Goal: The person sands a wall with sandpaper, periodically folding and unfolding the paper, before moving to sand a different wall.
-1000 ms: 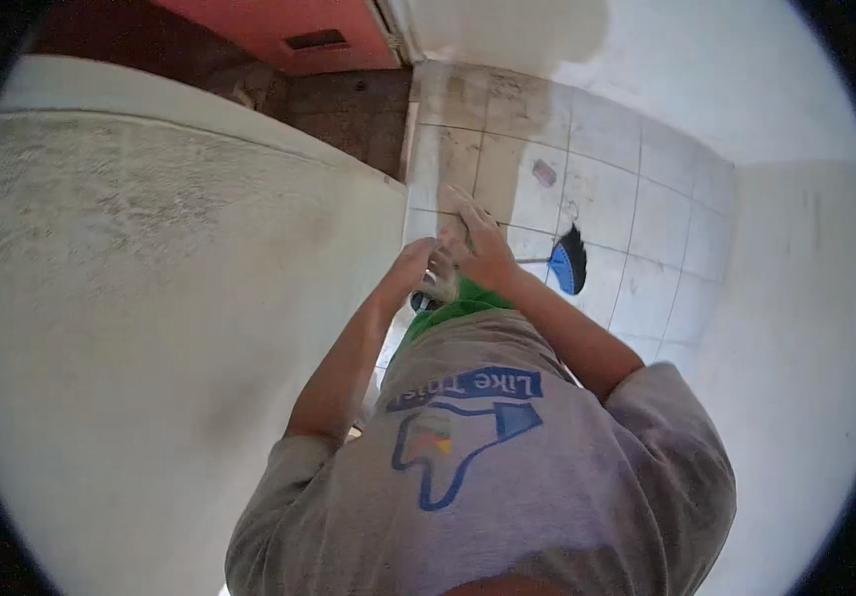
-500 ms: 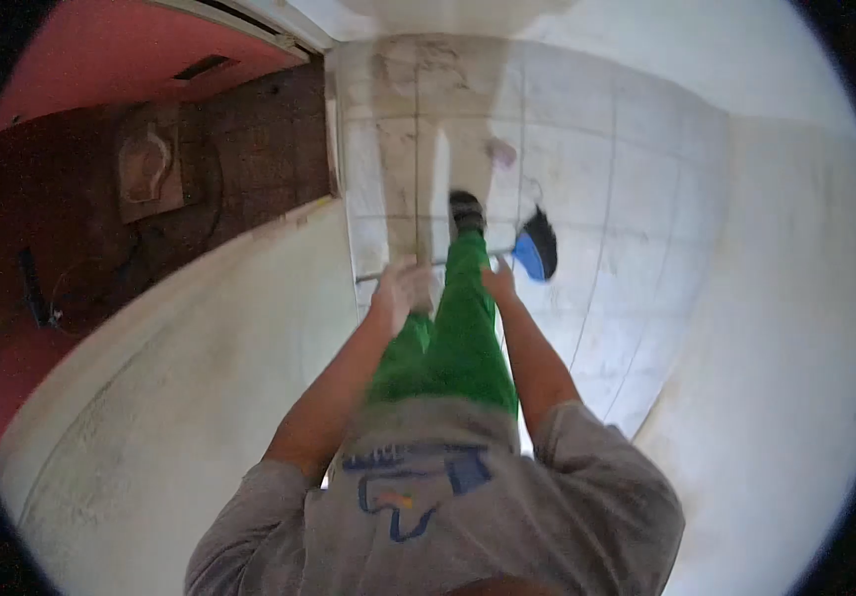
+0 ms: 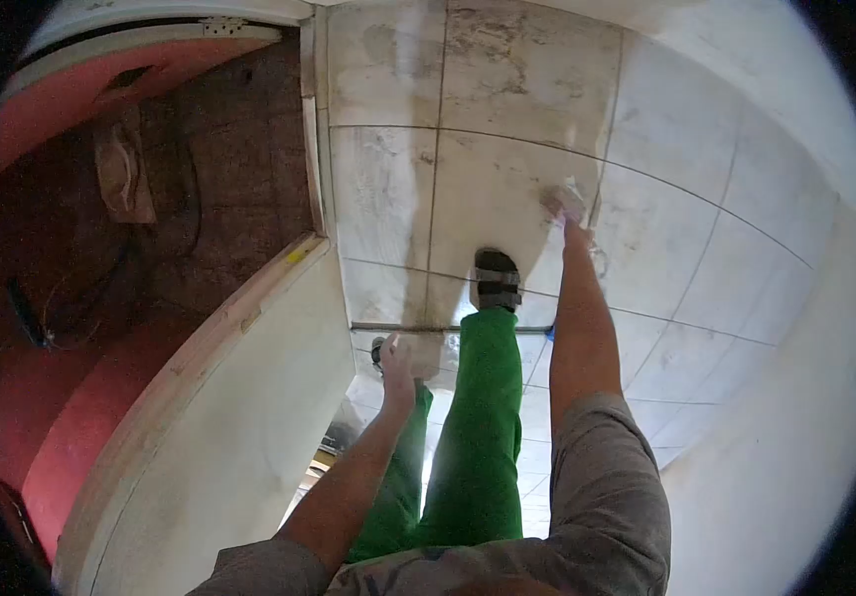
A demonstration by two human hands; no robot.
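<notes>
My right hand (image 3: 571, 224) reaches down to the floor, its fingers closed on a small crumpled pink-and-white piece (image 3: 574, 189); whether it is cloth or plastic I cannot make out. Lower on the left, my left hand (image 3: 398, 360) hangs free with fingers stretched out and nothing in them. A broom lies on the floor beyond my left hand. Its thin handle (image 3: 378, 327) runs across behind my leg, and only a bit of the blue broom head (image 3: 550, 334) shows beside my right forearm.
Stained pale floor tiles (image 3: 507, 179) spread ahead, with a white wall (image 3: 785, 397) on the right. At left, a low pale partition (image 3: 219, 397) borders a dark reddish room with a red door (image 3: 61, 129). My sandalled foot (image 3: 497, 278) stands on the tiles.
My right hand has gone from beside my leg forward and down to the crumpled pink piece. My view has dipped closer to the floor, and my arm now hides most of the broom head.
</notes>
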